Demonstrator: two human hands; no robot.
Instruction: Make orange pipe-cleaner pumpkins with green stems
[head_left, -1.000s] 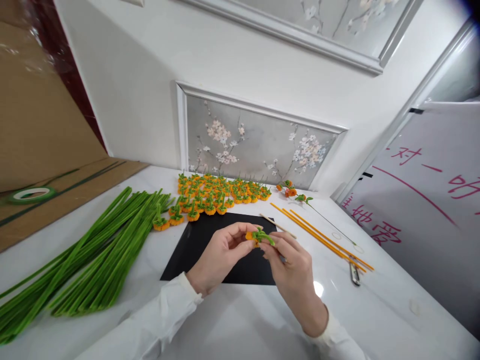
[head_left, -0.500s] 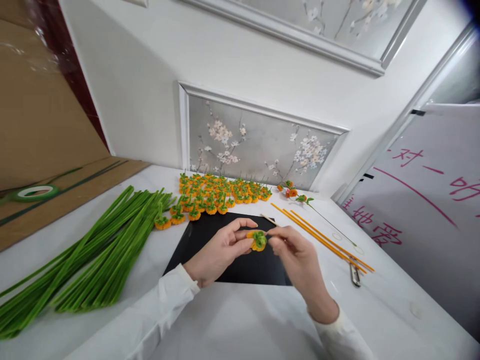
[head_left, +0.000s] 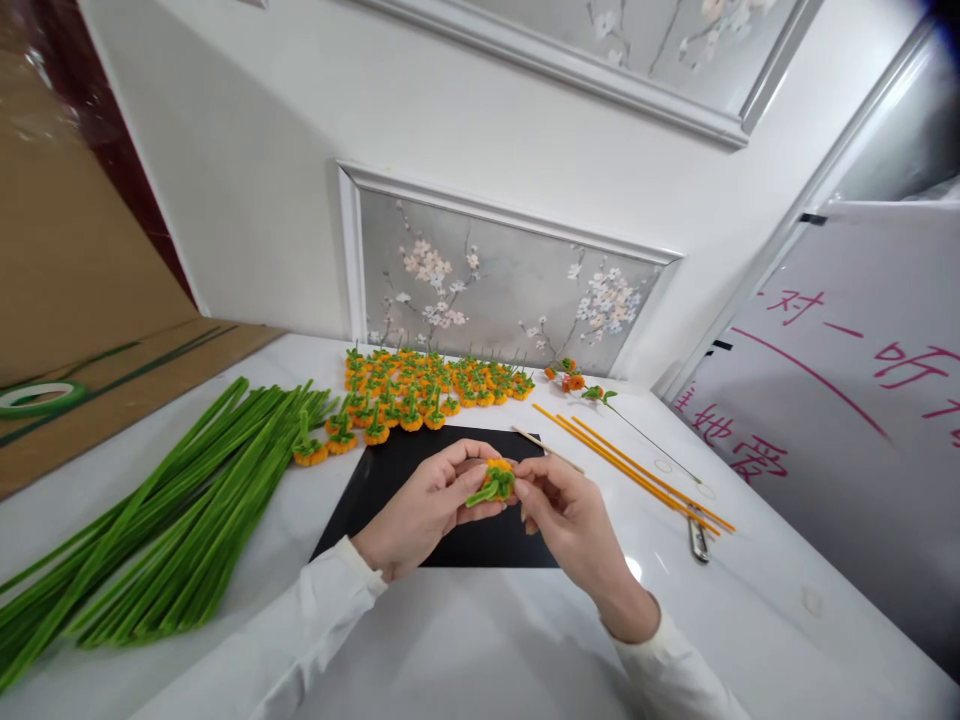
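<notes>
White table (head_left: 465, 640) shows along the front edge of the black mat (head_left: 487, 545). Long green sticks (head_left: 202, 520) lie off to the left and orange sticks (head_left: 626, 469) to the right. The little flower (head_left: 501, 478) is up over the mat, fuzzy orange with a green back and stem. The left hand (head_left: 412, 510) holds it, and the right hand (head_left: 570, 515) pinches its side. Half a second ago the stem poked toward us; now it points left.

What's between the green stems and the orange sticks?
Head view: flower rows behind; nearer, black mat, wooden stick, and, over the mat, left hand and right hand pinching an orange flower.
</notes>
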